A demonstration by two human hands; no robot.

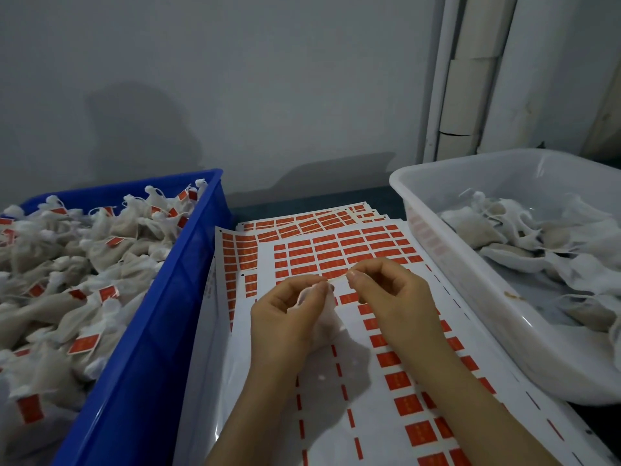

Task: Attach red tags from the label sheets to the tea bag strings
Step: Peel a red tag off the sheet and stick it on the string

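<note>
Left hand [289, 314] is curled round a white tea bag [324, 319], thumb and forefinger nipping it at the neck; right hand [393, 294] pinches the free end of the string [337, 280], thumb against forefinger; the string runs taut between the two sets of fingertips. Both hands are grasping, nothing loose. Whether a tag is already folded between the right fingertips is too small to tell.

All of it hangs just above the top label sheet [319, 398], over the middle of it. On that sheet, rows of red tags [322, 253] remain beyond the hands and down the right-hand side, while the near-left columns are peeled to thin red slivers; more sheets fan out from under its far edge.

Left of the sheet, touching its edge, sits a blue crate [161, 331] heaped with tagged bags [100, 264]; right of the sheet is a white tub [470, 297] of untagged bags [524, 237].

My read: this is the string being straightened, ready for a tag. The next move would call for the right hand to let go of the end, lift one red tag cleanly off the sheet, and fold it over the string near the tip; sticky faces must meet squarely, with the left hand keeping the string tight.
</note>
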